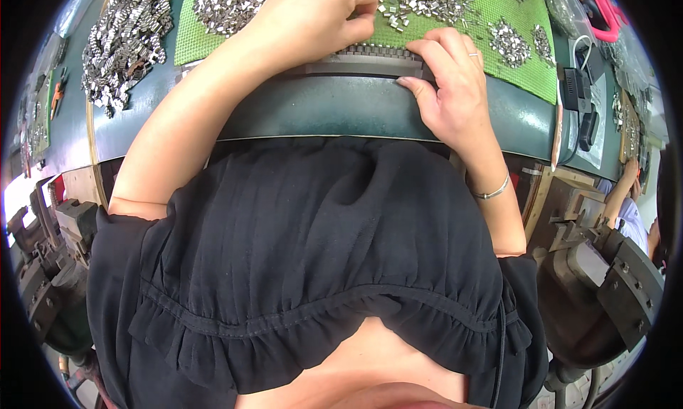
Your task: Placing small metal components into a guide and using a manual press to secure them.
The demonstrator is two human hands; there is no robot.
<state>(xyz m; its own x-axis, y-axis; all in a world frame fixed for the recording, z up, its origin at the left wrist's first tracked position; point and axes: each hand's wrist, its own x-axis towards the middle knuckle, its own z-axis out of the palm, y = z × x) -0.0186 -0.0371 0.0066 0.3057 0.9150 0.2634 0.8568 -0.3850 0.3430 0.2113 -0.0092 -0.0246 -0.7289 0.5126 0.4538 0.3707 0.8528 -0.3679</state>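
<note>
Fig.: dark green bench [341, 114] w/ green mat [512, 71] across its far side, heaps of small metal clips [427, 0] on the mat. Grey metal strip [363, 64] lies at mat's near edge, long axis left-right. Right hand [448, 89] nearer: closed on strip's right end, thumb under, fingers on top. Left hand [313, 18] just beyond strip, fingertips pinched on a clip; grip on it prob. closed

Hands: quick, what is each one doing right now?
Left hand: fingers pinched shut over small metal clips on the green mat.
Right hand: curled, gripping the grey metal bar.
</note>
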